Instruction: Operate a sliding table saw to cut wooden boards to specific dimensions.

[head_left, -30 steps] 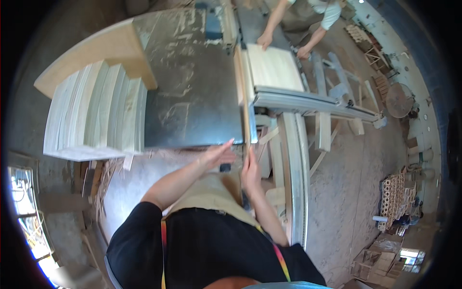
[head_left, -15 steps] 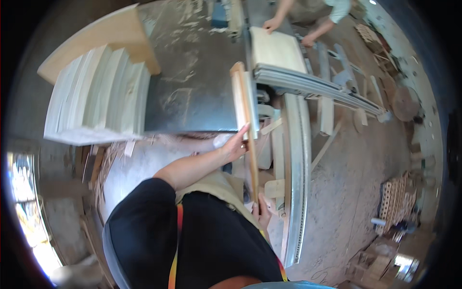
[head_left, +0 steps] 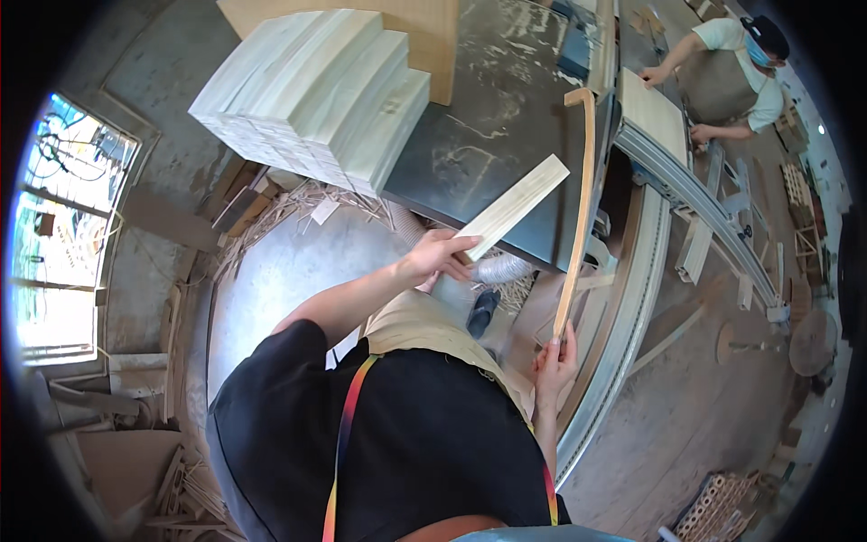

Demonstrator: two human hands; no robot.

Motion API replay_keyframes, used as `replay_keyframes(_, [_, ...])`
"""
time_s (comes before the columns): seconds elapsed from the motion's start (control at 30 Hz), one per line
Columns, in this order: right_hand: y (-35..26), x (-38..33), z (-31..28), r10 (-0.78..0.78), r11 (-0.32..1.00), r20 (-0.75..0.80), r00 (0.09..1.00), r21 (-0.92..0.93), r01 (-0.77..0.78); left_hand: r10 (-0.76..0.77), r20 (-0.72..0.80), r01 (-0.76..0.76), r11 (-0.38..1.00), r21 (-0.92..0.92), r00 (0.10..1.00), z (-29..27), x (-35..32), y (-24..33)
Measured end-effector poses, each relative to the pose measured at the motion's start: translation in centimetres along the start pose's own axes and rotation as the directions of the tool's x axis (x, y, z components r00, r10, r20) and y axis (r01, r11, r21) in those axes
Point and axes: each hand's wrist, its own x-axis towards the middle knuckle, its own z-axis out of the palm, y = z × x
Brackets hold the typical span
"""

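Note:
A short, pale wooden board [head_left: 517, 210] slants up and away from my left hand [head_left: 441, 255], which grips its near end. The board's far end is over the near edge of the dark metal machine table [head_left: 452, 149]. Lower right, my right hand [head_left: 555, 363] is closed around the near end of a long, thin wooden stick [head_left: 582, 194]. That stick has a short hook at its far end and reaches along the right side of the table. Board and stick are apart.
A stack of pale boards [head_left: 307, 99] stands on the table's left, before a tan panel [head_left: 433, 41]. At the far right a co-worker [head_left: 731, 77] has both hands by a wide pale panel [head_left: 652, 113]. A metal rail [head_left: 713, 212] crosses the right side; wood strips litter the floor.
My left hand has moved off the stick and holds the pale board, drawn back to the left. The stick stays in my right hand. The whole view has shifted.

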Motion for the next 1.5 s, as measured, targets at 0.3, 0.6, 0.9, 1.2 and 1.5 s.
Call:
replay_keyframes(0.3, [3.7,-0.2,4.0,0.113,0.957,0.181,0.977,0.246,-0.156,0.379,-0.221,-0.398,0.916,-0.048,0.899,-8.6,-15.8,6.6])
replay_keyframes(0.6, [6.2,-0.9,4.8,0.099,0.947,0.208,0.973,0.279,-0.156,0.381,-0.373,-0.434,0.899,-0.065,0.846,-15.5,-18.6,11.7])
replay_keyframes(0.9, [6.4,-2.8,4.0,0.035,0.984,0.169,0.985,0.164,-0.064,0.341,-0.577,-0.543,0.81,-0.22,0.742,-13.6,-17.1,11.1])
replay_keyframes(1.2, [4.6,-2.1,3.0,-0.053,0.99,0.075,0.996,0.134,0.043,0.484,-0.521,-0.19,0.834,0.519,0.703,-12.0,-18.6,10.6])
replay_keyframes(1.5, [-1.9,4.2,2.3,-0.222,0.975,-0.11,0.969,-0.006,0.223,0.498,-0.492,-0.162,0.801,0.576,0.714,-12.3,-16.8,10.9])
